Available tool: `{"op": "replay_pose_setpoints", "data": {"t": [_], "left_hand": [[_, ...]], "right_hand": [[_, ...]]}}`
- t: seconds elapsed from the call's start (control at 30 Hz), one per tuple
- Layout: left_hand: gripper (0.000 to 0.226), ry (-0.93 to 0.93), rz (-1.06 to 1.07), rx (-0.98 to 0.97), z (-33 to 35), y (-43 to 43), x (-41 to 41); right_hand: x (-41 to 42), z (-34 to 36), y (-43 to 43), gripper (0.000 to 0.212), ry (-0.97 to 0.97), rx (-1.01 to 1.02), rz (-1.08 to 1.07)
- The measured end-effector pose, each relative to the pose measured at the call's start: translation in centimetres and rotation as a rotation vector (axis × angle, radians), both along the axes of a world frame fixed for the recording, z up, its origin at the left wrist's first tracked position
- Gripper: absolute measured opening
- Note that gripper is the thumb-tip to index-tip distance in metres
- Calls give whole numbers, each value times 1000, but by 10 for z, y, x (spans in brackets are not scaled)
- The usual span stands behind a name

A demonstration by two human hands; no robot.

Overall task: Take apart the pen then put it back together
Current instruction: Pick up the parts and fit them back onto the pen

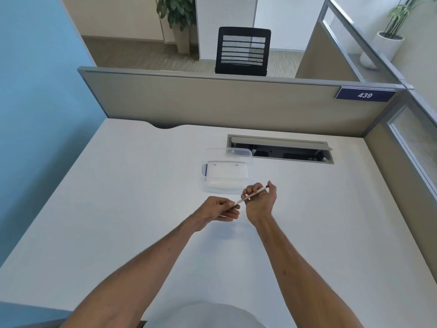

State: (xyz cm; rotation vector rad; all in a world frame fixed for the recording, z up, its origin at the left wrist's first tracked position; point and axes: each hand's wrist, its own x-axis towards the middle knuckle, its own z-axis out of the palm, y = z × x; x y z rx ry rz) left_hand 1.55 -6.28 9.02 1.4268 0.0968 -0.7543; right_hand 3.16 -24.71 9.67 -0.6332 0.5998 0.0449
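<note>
Gripping pen [251, 196] at both ends: left hand [218, 209] pinched closed on lower tip, right hand [261, 201] closed around upper part, held above surface [118, 197], near clear box [224, 177].

Both forearms bare, reaching forward, converging toward the middle. Left hand [218, 208] — fingers curled, thumb and fingertips pinching the near end of the pen [251, 196]. Right hand [261, 201] sits slightly farther out, back of hand toward the camera, fingers wrapped round the far section — wrist bent inward.
</note>
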Motion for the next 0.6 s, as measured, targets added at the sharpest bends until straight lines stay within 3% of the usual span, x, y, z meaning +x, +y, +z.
{"op": "replay_pose_setpoints", "data": {"t": [0.23,0.43,0.6], "left_hand": [[29,-18,107,36,-22,25,7],[15,-165,176,291,-42,41,12],[8,-312,109,519,-52,48,14]], "right_hand": [[-2,-28,0,36,45,-578,81],[-12,-55,-14,4,-77,-944,418],[-14,-67,-18,16,-196,-1247,559]]}}
